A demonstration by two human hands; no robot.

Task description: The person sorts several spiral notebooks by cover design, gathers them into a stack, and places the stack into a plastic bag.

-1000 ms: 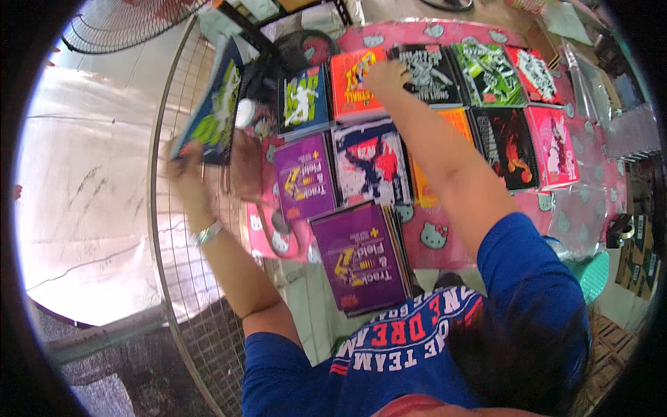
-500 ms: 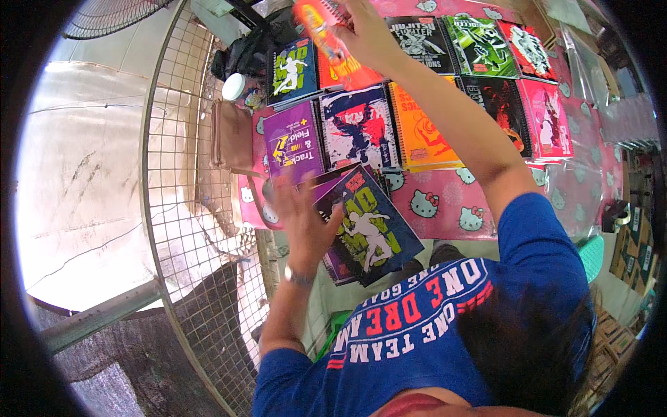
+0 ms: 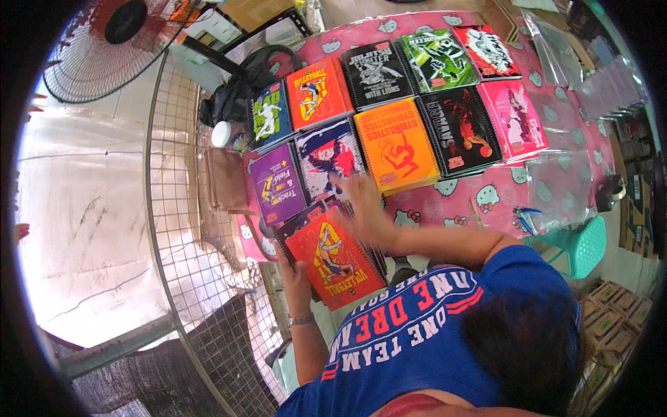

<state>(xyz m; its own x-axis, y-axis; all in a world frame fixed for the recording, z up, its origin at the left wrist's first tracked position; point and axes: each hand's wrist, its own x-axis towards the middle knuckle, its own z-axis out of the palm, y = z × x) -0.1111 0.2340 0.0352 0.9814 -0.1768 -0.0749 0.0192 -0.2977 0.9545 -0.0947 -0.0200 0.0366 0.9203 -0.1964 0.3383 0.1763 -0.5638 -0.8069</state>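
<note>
A red spiral notebook (image 3: 340, 267) with a yellow design and a player figure lies on top of a tilted stack at the table's near edge. My left hand (image 3: 297, 285) grips the stack's left side, thumb over the cover, other fingers hidden beneath. Slightly blurred, my right hand (image 3: 367, 215) is over the stack's far right corner, fingers stretched toward the dark blue, white and red notebook (image 3: 326, 156), holding nothing visible. Left of that lies a purple notebook (image 3: 274, 184); to its right is an orange notebook (image 3: 396, 149). Behind it sits another red notebook (image 3: 319, 94).
More notebook piles fill the pink patterned tablecloth (image 3: 438, 208), including a black-covered notebook (image 3: 458, 128) and a green one (image 3: 439, 61). Blue-handled pliers (image 3: 524, 219) lie near the right edge, by a teal stool (image 3: 580, 247). A wire grid (image 3: 167, 229) and fan (image 3: 118, 48) stand left.
My right hand came down from the far row toward me. A red notebook now covers the stack's dark blue one, and my left hand has closed on the stack's side. The view shifted.
</note>
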